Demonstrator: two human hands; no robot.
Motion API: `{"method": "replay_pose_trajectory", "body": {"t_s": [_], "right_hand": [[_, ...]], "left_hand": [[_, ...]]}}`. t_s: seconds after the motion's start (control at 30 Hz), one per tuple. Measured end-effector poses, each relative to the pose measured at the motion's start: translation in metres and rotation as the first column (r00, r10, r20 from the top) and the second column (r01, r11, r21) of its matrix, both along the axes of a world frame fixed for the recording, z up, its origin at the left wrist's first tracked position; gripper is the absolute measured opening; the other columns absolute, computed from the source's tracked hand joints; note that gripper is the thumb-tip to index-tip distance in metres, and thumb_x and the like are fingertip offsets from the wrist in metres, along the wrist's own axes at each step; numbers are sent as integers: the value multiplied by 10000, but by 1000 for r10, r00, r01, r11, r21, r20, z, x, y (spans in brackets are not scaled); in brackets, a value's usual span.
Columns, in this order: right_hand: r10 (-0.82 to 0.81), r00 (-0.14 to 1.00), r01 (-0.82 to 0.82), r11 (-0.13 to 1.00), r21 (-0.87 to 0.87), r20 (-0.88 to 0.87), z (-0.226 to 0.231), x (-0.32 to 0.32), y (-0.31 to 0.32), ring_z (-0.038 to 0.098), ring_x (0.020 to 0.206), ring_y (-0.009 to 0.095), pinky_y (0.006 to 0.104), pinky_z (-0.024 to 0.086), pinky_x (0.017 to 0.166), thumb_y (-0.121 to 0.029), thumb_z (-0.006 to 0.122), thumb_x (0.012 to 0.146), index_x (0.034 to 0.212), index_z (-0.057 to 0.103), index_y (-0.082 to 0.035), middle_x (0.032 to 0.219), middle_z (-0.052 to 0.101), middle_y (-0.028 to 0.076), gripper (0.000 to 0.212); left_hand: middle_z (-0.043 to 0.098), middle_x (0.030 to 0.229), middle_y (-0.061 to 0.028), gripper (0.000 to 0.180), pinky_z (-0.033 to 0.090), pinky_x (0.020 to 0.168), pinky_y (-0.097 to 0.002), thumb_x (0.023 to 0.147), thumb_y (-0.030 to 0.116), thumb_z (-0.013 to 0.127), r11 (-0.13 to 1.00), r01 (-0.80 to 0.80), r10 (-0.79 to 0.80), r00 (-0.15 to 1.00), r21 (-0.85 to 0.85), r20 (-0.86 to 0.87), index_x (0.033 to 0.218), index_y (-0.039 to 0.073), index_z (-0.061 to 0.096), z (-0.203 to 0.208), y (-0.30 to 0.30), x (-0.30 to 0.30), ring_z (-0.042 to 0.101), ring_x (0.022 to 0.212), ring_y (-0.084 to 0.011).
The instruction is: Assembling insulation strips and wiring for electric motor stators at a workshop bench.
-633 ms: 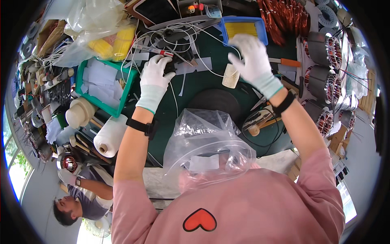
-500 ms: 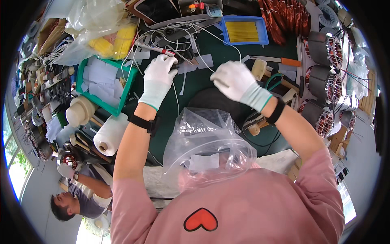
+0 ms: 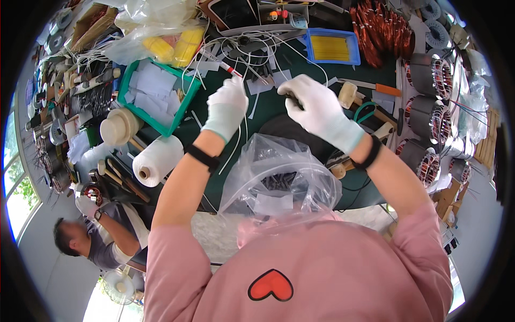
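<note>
My left hand [image 3: 228,106], in a white glove, has its fingers pressed together beside a white cord [image 3: 234,152]. The cord trails from near the hand down over the dark green table. Just beyond the fingertips lies a white marker-like stick [image 3: 232,70] with a red band. My right hand [image 3: 317,111], also gloved, is curled in the air above the table's right side. A dark patch shows between its thumb and fingers; I cannot tell whether it is an object or shadow. Closest to me, a clear plastic bag [image 3: 252,177] holds dark strips and a white paper piece.
On the left stand a green tray [image 3: 169,132] of paper pieces and a white thread spool [image 3: 156,160]. At the back is a blue tray [image 3: 352,48] of yellow strips. Wound motor stators [image 3: 426,75] line the right. A co-worker [image 3: 115,236] works at lower left.
The view has shifted, moving the scene rightward and down. My left hand has drawn a little nearer to me, and the cord's loose end now lies farther left. The right hand's fingers are more curled.
</note>
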State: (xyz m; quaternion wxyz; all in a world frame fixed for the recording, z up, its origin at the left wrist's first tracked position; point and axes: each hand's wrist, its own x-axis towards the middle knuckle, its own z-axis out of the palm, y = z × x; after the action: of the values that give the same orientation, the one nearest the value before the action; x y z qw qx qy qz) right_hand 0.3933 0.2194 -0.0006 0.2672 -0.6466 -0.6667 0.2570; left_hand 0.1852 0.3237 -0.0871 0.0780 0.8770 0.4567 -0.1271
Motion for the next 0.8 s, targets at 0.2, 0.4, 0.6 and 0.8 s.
{"method": "replay_pose_trajectory", "body": {"t_s": [0.2,0.4,0.6,0.8], "right_hand": [[313,921,-273,944,185,-234,138,-29,-88,658,773,225,353,512,649,-72,717,784,1003,701,-116,899,662,30,224],[-325,864,306,946,-109,-386,106,-5,-127,655,815,293,373,531,757,-105,652,894,1058,701,-68,954,680,91,175],[-254,927,312,932,-188,278,-39,44,-141,646,1025,318,426,519,893,-117,603,913,1211,657,-49,1125,671,127,311],[-133,756,219,974,-55,641,-107,30,-136,617,1037,285,429,518,865,-101,565,882,1325,571,-113,1076,613,116,443]], "left_hand": [[582,907,-65,96,454,624,-273,1004,136,595,780,-223,564,657,-585,501,1047,50,589,119,-5,-48,533,672,-130],[682,955,-114,184,517,670,-327,943,1,567,937,216,155,447,-274,881,1114,43,620,239,-99,-66,633,708,-208],[659,1222,-134,485,551,826,-384,812,235,768,815,408,-115,809,-410,576,1251,75,639,243,-108,-36,661,1002,-307],[648,1010,-78,336,521,704,-278,935,131,648,895,86,213,781,-439,587,1263,60,632,178,-8,2,617,820,-123]]}}
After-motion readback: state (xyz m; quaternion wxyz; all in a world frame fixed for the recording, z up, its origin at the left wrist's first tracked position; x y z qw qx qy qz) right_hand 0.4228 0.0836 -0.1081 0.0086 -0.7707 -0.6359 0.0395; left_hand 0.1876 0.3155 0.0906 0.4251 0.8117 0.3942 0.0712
